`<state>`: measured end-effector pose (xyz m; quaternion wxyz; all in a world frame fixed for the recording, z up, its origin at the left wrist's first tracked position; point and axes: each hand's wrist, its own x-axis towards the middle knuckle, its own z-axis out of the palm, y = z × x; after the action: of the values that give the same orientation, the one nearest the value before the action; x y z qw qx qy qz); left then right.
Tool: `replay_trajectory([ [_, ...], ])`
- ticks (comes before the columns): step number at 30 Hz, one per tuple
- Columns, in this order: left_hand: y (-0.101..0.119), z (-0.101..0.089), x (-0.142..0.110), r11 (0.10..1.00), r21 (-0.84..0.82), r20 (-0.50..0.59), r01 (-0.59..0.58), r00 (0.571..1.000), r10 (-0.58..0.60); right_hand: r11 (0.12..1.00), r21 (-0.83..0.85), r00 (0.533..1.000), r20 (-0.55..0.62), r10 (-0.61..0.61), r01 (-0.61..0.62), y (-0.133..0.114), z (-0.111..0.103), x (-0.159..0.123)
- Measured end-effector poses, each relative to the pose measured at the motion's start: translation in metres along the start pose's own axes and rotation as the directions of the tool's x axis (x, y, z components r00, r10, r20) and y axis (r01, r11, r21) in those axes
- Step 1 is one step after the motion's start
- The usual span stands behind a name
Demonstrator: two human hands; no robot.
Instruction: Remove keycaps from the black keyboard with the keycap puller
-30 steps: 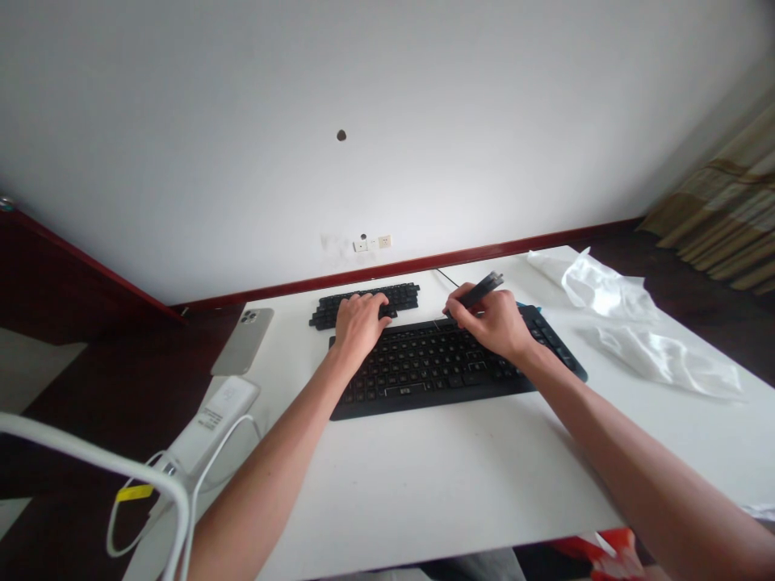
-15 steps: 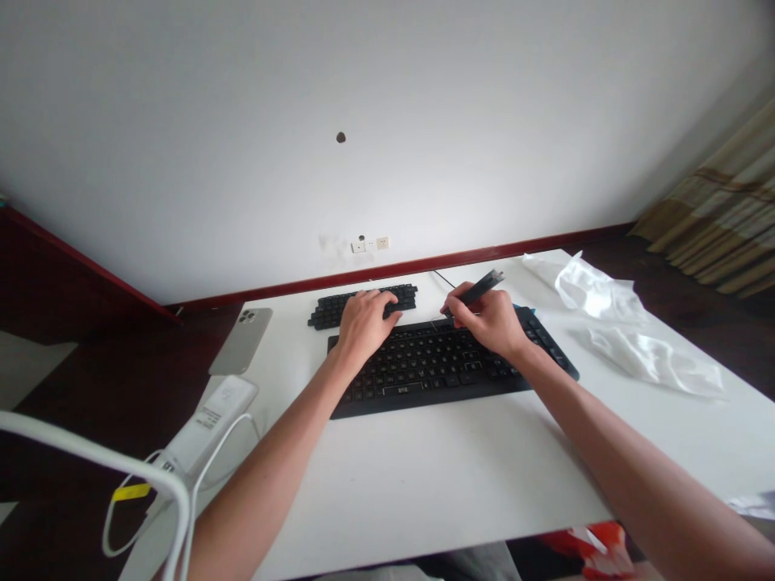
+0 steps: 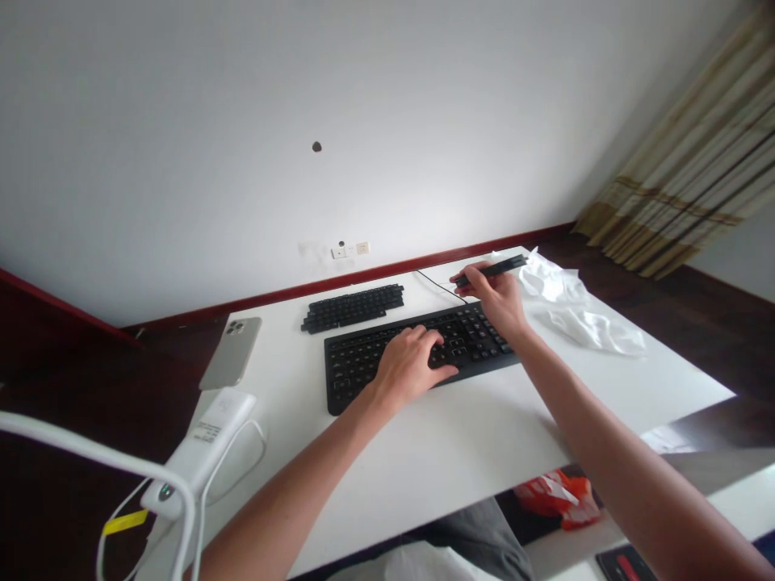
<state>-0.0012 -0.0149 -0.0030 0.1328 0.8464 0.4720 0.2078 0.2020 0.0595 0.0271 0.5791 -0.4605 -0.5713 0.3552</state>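
Gripping 1 dark tool (image 3: pixel 507 265) by the keyboard (image 3: pixel 357 363) is the right hand (image 3: pixel 500 300); over the keyboard, the left hand (image 3: pixel 407 361), fingers parted.

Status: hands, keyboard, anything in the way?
Left hand over keyboard, fingers spread. Right hand gripping slim black tool near far edge. Black keycaps grouped behind. Left hand blocks view of mid-keyboard.
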Motion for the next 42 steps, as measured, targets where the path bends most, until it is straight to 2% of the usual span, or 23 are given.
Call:
replay_trajectory([
  [3, 0.004, 0.004, -0.003, 1.000, 0.003, 0.056, -0.022, 0.998, 0.022, 0.996, -0.010, 0.995, -0.028, 0.093, -0.093, -0.011, -0.008, -0.024],
  [7, 0.004, 0.001, -0.003, 0.998, 0.036, 0.062, -0.050, 0.997, 0.048, 0.981, -0.038, 0.981, -0.039, 0.190, -0.192, -0.010, -0.016, -0.065],
  [11, 0.002, -0.001, -0.002, 0.999, 0.015, 0.098, -0.049, 0.994, 0.047, 0.969, -0.110, 0.975, -0.054, 0.215, -0.220, -0.005, -0.018, -0.096],
  [15, 0.000, 0.001, -0.002, 1.000, -0.016, 0.127, -0.018, 0.992, 0.020, 0.952, -0.195, 0.972, -0.044, 0.232, -0.236, -0.008, -0.016, -0.111],
  [21, 0.001, 0.000, -0.002, 1.000, -0.023, 0.126, -0.013, 0.992, 0.015, 0.921, -0.297, 0.967, -0.069, 0.244, -0.253, -0.012, -0.006, -0.121],
  [27, 0.002, 0.001, -0.002, 1.000, 0.003, 0.144, -0.001, 0.990, 0.000, 0.879, -0.435, 0.980, -0.049, 0.194, -0.196, -0.017, 0.002, -0.123],
  [33, 0.001, 0.001, -0.003, 1.000, -0.020, 0.131, 0.001, 0.991, 0.001, 0.889, -0.383, 0.965, -0.025, 0.260, -0.250, -0.018, 0.004, -0.114],
  [42, 0.000, -0.004, -0.003, 0.999, -0.034, 0.155, 0.025, 0.988, -0.019, 0.889, -0.376, 0.923, 0.169, 0.345, -0.263, -0.020, -0.006, -0.101],
])
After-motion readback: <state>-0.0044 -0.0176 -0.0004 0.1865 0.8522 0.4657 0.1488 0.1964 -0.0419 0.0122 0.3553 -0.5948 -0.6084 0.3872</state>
